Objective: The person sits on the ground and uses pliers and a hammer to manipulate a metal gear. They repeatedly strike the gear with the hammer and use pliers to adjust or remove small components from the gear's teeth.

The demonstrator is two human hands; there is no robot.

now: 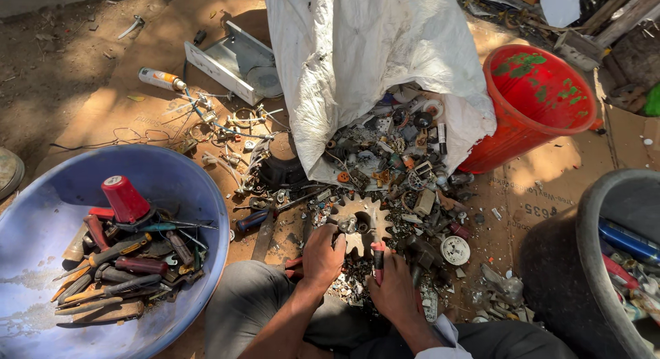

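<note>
On scrap heap, toothed metal gear, red-handled tool

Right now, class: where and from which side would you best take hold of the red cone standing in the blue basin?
Probably grip the red cone around its narrow flat top, coming from above: it stands upright among tools in the blue basin, its wider base hemmed in.

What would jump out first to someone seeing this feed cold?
Most likely the white sack at top centre, spilling a heap of small metal scrap onto the cardboard. Just below it, the left hand steadies a large toothed gear while the right hand grips a red-handled tool against it. A blue basin full of tools sits at left, and a red bucket at upper right.
</note>
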